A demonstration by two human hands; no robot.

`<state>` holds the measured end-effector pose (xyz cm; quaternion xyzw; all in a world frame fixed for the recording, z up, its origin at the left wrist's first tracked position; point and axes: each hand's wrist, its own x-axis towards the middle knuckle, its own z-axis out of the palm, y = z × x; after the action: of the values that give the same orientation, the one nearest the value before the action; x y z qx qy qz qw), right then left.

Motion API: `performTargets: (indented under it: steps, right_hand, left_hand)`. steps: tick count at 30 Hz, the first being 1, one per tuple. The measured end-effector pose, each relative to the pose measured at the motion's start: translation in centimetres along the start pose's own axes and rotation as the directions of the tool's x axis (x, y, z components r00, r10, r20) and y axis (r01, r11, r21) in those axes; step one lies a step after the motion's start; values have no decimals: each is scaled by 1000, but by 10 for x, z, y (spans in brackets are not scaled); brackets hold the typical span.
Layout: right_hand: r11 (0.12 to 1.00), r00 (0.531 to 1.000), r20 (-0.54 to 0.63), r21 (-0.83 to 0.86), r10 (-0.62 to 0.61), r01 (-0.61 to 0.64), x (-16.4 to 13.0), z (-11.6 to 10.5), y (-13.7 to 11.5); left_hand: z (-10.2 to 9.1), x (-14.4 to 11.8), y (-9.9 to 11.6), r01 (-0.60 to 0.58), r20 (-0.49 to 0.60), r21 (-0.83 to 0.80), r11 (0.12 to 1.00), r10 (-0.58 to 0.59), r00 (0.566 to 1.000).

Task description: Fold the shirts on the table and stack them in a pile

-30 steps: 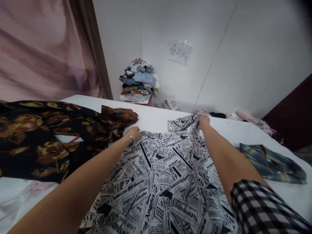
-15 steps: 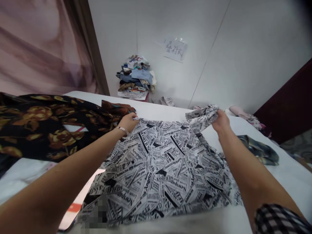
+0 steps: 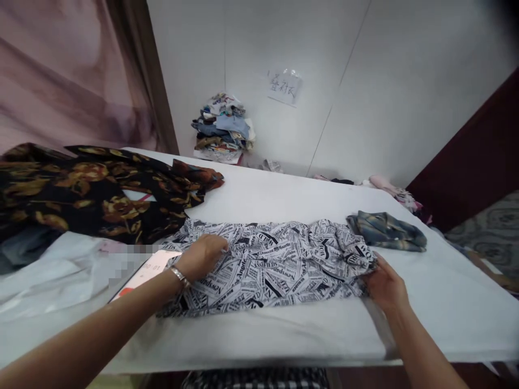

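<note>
Head: hands curled on newsprint garment

Rightward of the fingers of the right hand, white tabletop is lying open — a plaid garment is blocking beyond them, a floral garment beyond and left of the left hand.

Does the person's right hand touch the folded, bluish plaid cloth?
No, the right hand touches the black-and-white newspaper-print fabric, apart from that plaid cloth.
</note>
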<state>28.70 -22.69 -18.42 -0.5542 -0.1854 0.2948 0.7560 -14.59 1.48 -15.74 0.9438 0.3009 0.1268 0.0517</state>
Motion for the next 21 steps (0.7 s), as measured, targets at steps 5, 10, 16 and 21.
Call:
performTargets:
  steps: [5, 10, 16, 21]
  right_hand:
    - [951, 972, 4, -207, 235, -229, 3, 4, -21]
    - [788, 976, 19, -594, 216, -163, 11, 6, -24]
    - [674, 989, 142, -727, -40, 132, 31, 16, -33]
    - [911, 897, -162, -103, -412, 399, 32, 8, -61]
  left_hand:
    - [-15, 0, 9, 47, -17, 68, 997, -46, 999]
    - [-17, -1, 10, 111, 167, 94, 989, -126, 978]
    - [-14, 9, 24, -21, -70, 53, 998, 25, 997]
    - [3, 21, 39, -34, 87, 29, 999, 31, 996]
